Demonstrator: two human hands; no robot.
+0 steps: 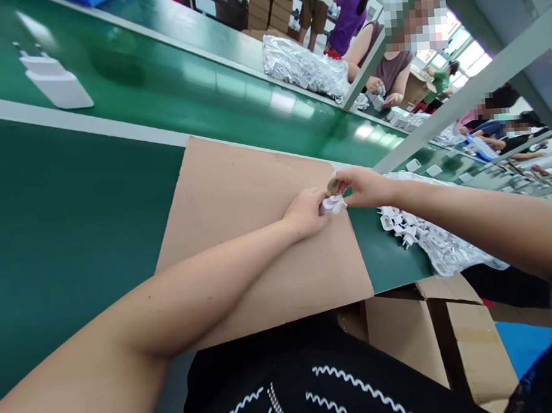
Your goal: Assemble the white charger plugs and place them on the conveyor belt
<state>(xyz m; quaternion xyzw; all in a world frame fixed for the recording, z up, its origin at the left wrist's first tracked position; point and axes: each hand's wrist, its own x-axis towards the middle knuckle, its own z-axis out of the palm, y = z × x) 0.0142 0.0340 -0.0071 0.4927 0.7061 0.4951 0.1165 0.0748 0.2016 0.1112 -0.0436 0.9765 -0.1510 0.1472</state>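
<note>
My left hand point(307, 212) is closed around a white charger plug point(332, 204) over the right part of a brown cardboard sheet point(252, 202). Just beside it, my right hand point(361, 187) has its fingers curled on a small brownish-grey wad point(334, 185), perhaps a cloth; its exact kind is unclear. The wad is close to the charger plug, and I cannot tell whether they touch. My left fingers hide part of the charger plug.
To the right, a clear plastic bag point(447, 246) lies with several white chargers point(401, 224). Another white charger point(55, 80) rests on the green belt point(156, 83). Opposite, a co-worker point(391, 68) handles white pieces by a bag point(302, 64). Cardboard boxes point(405, 329) stand below the table edge.
</note>
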